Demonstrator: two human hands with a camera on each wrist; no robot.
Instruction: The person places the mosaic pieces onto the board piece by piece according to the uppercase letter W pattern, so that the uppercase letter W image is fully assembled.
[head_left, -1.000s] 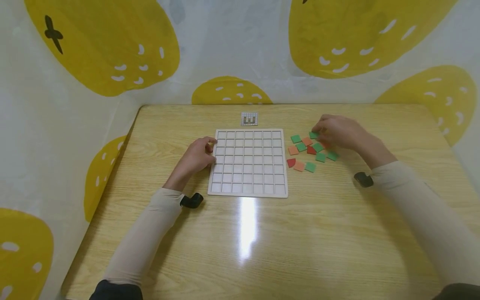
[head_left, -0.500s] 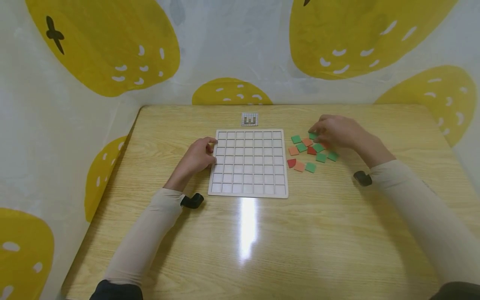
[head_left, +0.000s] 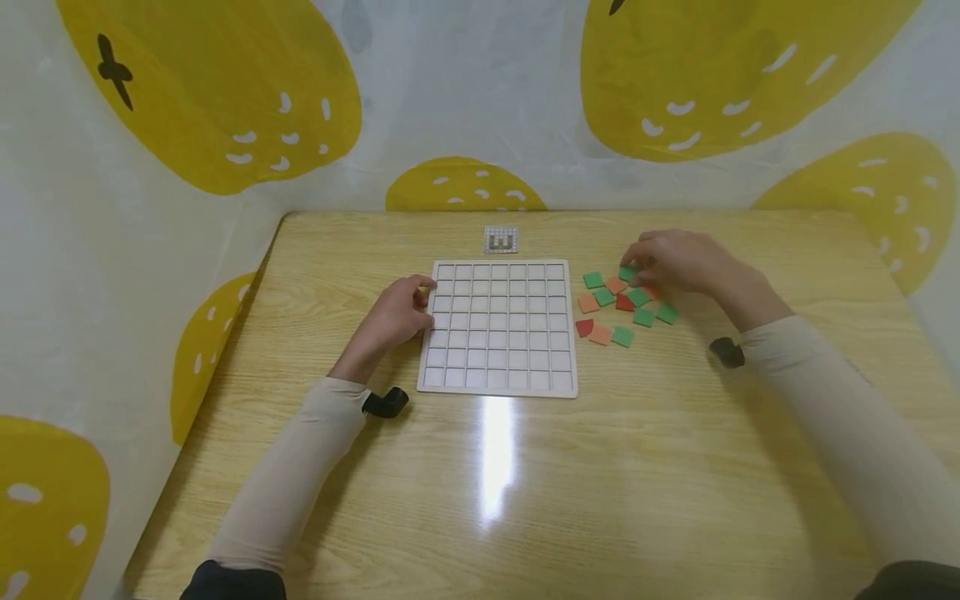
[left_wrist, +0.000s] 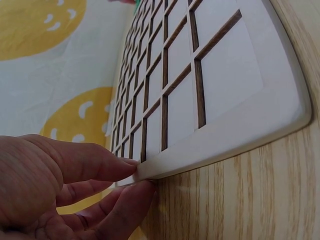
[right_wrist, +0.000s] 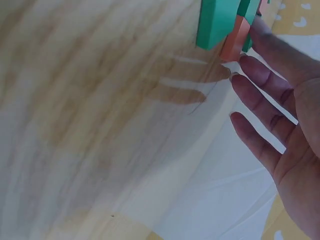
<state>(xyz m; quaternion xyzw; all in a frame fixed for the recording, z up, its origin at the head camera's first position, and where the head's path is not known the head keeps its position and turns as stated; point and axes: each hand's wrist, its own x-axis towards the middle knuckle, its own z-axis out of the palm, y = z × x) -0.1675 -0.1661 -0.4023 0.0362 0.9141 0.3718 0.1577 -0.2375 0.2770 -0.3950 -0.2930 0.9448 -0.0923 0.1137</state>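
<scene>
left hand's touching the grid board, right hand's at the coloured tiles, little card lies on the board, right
Not quite: the head view shows the little card on the table, beyond the grid board. The rest is right.

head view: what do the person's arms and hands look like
The left sleeve and right sleeve are light beige, with dark fabric at the bottom edge. A small black fitting juts out near each wrist. The left hand and right hand wear no gloves.
</scene>
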